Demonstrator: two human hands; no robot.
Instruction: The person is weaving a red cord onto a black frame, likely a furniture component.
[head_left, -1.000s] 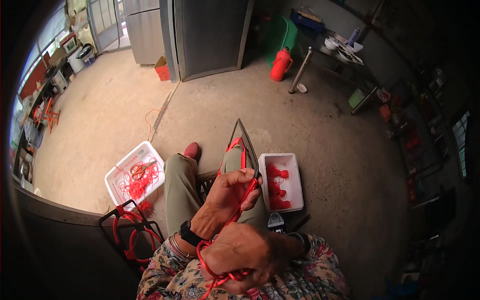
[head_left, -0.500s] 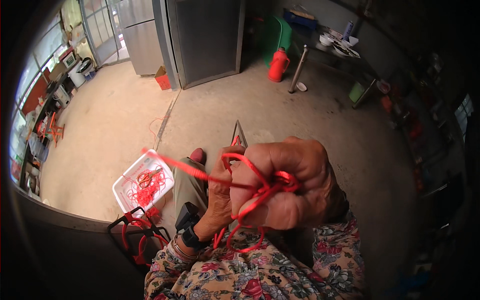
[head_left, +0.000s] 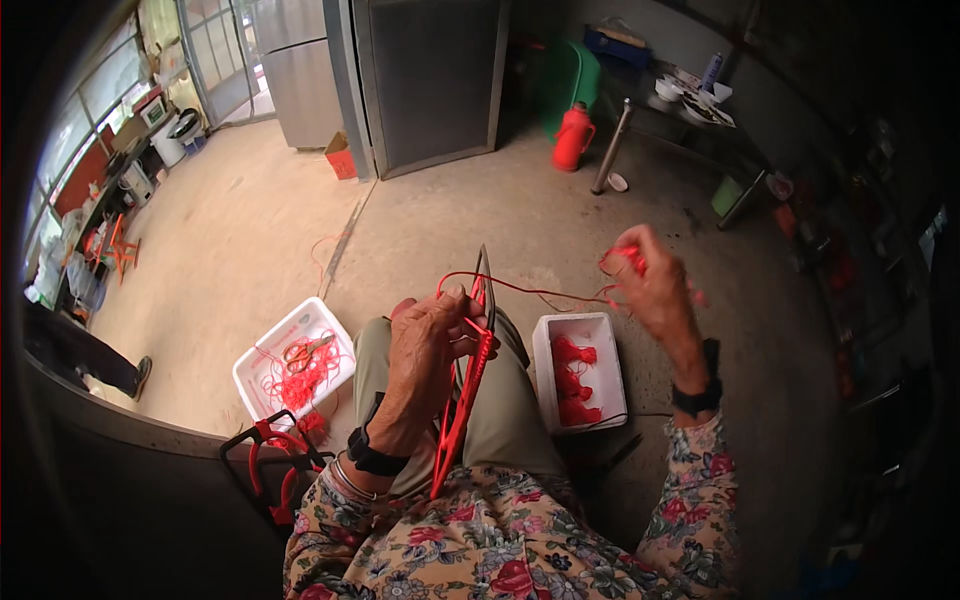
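My left hand point(head_left: 425, 335) is closed around a narrow, pointed metal frame point(head_left: 484, 262) with red cord wound and knotted along it, upright above my lap. Some of its fingers are hidden behind the frame. Out to the right, my right hand point(head_left: 655, 290) is closed on a small bunch of red cord point(head_left: 630, 258), slightly blurred. From that bunch a single red strand point(head_left: 530, 290) runs across to the fingers of my left hand. Below my right hand stands a white foam box point(head_left: 612, 370) holding several bundles of red cord point(head_left: 572, 375).
On the floor at left, a white tray point(head_left: 262, 345) holds red cord scraps and scissors point(head_left: 303, 352). Nearer is a black wire rack point(head_left: 262, 425) with red parts. Another person's leg point(head_left: 95, 350) shows at far left. A red thermos point(head_left: 572, 140) stands beside a table with dishes point(head_left: 690, 100).
My right hand has swung from close in front of my left hand out to the right, drawing the red strand out. The frame and foam box now show. A person's leg has appeared at far left.
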